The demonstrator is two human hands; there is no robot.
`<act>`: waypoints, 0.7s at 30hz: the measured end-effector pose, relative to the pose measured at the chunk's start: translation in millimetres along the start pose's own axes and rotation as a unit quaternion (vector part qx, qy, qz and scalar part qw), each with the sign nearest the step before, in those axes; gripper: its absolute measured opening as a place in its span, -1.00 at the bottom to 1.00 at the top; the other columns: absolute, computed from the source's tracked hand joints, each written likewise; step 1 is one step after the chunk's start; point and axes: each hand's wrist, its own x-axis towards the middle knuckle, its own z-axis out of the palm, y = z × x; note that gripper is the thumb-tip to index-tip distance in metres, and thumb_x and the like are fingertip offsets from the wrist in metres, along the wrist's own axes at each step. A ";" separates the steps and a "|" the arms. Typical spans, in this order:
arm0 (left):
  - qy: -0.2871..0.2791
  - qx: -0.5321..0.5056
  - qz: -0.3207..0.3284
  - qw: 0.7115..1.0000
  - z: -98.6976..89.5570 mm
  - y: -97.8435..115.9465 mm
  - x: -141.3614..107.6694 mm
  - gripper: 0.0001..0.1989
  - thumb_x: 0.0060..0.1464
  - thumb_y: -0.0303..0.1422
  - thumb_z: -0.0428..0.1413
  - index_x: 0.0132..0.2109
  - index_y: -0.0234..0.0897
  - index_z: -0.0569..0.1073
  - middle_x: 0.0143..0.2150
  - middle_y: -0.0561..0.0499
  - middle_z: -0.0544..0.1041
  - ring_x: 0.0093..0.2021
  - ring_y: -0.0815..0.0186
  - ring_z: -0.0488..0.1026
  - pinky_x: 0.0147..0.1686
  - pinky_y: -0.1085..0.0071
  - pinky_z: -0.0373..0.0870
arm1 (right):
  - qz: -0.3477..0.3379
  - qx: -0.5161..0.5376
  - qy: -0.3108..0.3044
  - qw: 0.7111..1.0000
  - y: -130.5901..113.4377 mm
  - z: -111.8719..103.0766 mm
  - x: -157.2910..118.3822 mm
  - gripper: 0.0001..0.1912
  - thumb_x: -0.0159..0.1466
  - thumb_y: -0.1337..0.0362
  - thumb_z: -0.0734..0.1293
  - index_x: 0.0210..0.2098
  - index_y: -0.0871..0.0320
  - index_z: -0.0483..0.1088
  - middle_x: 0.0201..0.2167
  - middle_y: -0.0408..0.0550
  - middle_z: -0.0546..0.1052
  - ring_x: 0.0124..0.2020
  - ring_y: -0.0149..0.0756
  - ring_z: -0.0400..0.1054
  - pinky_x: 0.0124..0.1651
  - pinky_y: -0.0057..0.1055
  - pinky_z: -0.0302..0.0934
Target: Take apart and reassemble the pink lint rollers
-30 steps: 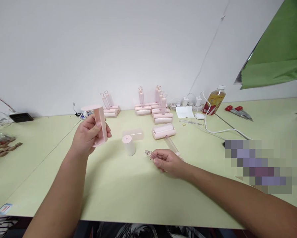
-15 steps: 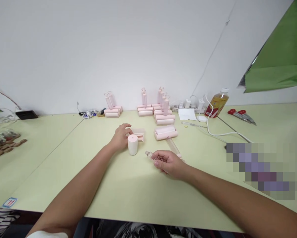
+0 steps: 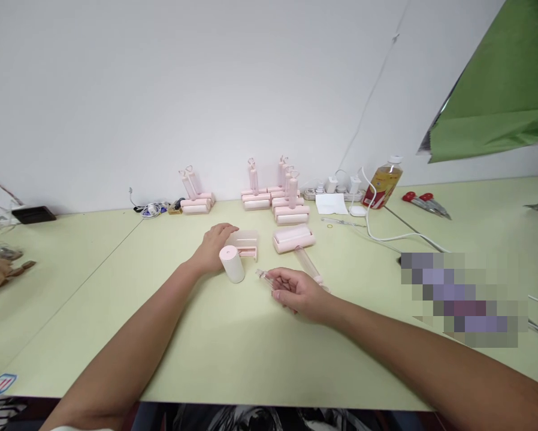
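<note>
Right hand (image 3: 298, 292) has its fingers curled around a clear plastic handle (image 3: 263, 276), low over the table. White roll (image 3: 232, 265) stands just left of that. Left hand (image 3: 212, 246) is beside the pink casing (image 3: 248, 254); fingers look close together, can't tell if they're gripping. Behind: pink roller (image 3: 295, 238), then drink bottle (image 3: 383, 184).

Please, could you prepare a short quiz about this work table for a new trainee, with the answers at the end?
1. True or false: the white roll is outside the open pink case.
2. What does the right hand hold?
a) a paper sheet
b) a clear piece
c) a cable
3. Fill in: the drink bottle has a ____ cap.

Key: 1 true; 2 b; 3 white
</note>
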 end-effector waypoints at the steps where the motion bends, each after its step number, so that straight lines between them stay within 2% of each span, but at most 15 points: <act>1: 0.006 -0.004 0.001 1.000 -6.0 0.3 -2.7 -0.40 0.04 -0.17 0.11 0.21 -0.19 0.20 0.23 -0.18 0.23 0.24 -0.01 0.14 0.18 0.02 0.13 | -0.002 -0.005 0.005 1.000 0.5 0.0 0.2 -0.65 0.20 0.24 0.33 -0.01 0.14 0.36 -0.42 -0.21 0.26 -0.52 -0.49 0.14 -0.47 -0.49 0.06; 4: 0.053 -0.049 -0.009 0.997 -25.4 7.0 -11.5 -0.59 0.14 -0.29 -0.01 0.14 -0.19 0.28 0.18 -0.13 0.30 0.20 0.08 0.21 0.15 0.10 0.20 | -0.023 -0.066 0.034 0.997 0.1 -2.4 0.8 -0.65 0.22 0.23 0.30 0.00 0.15 0.37 -0.40 -0.18 0.30 -0.47 -0.44 0.18 -0.42 -0.46 0.09; 6: 0.075 -0.106 -0.030 0.991 -35.8 17.3 -17.5 -0.68 0.19 -0.32 -0.09 0.06 -0.18 0.34 0.06 -0.08 0.40 0.05 0.16 0.36 0.02 0.22 0.31 | -0.041 -0.151 0.064 0.986 -2.0 -6.0 1.1 -0.65 0.24 0.23 0.29 0.01 0.15 0.38 -0.38 -0.15 0.35 -0.45 -0.40 0.21 -0.38 -0.44 0.11; 8: 0.050 -0.149 -0.038 0.987 -41.8 30.8 -23.3 -0.69 0.21 -0.27 -0.09 0.06 -0.18 0.36 -0.01 -0.06 0.46 -0.10 0.21 0.43 -0.16 0.32 0.36 | -0.051 -0.249 0.087 0.963 -4.6 -9.7 1.6 -0.62 0.25 0.23 0.27 0.05 0.14 0.37 -0.33 -0.09 0.42 -0.43 -0.37 0.25 -0.35 -0.40 0.13; 12: -0.029 -0.130 -0.019 0.991 -41.6 52.4 -32.4 -0.61 0.11 -0.15 0.09 0.06 -0.14 0.39 -0.02 -0.05 0.48 -0.14 0.18 0.44 -0.25 0.35 0.34 | -0.074 -0.413 0.086 0.904 -7.4 -12.7 2.3 -0.63 0.26 0.29 0.23 0.05 0.15 0.40 -0.26 0.02 0.47 -0.27 -0.21 0.31 -0.22 -0.31 0.16; 15: -0.021 -0.159 -0.063 0.985 -38.4 54.7 -35.3 -0.67 0.06 -0.15 0.14 -0.05 -0.15 0.38 -0.22 0.02 0.49 -0.31 0.25 0.41 -0.37 0.38 0.30 | -0.082 -0.477 0.069 0.873 -6.5 -11.5 1.9 -0.67 0.27 0.33 0.21 0.00 0.15 0.42 -0.25 0.05 0.48 -0.19 -0.14 0.29 -0.16 -0.26 0.16; 17: 0.002 -0.245 -0.092 0.965 -37.4 51.6 -35.7 -0.66 0.00 -0.16 0.19 -0.12 -0.17 0.32 -0.30 0.06 0.44 -0.37 0.31 0.38 -0.43 0.42 0.29 | -0.079 -0.485 0.074 0.868 -5.7 -10.9 1.5 -0.64 0.27 0.28 0.23 0.06 0.16 0.37 -0.17 0.07 0.48 -0.14 -0.10 0.28 -0.11 -0.22 0.17; 21: 0.027 -0.454 -0.119 0.882 -35.7 47.0 -34.2 -0.58 -0.07 -0.18 0.27 -0.22 -0.19 0.20 -0.38 0.13 0.39 -0.43 0.39 0.37 -0.52 0.50 0.28 | -0.094 -0.465 0.096 0.875 -6.1 -9.7 0.2 -0.49 0.27 0.13 0.27 0.17 0.19 0.27 -0.04 0.13 0.44 -0.02 -0.03 0.24 0.01 -0.11 0.17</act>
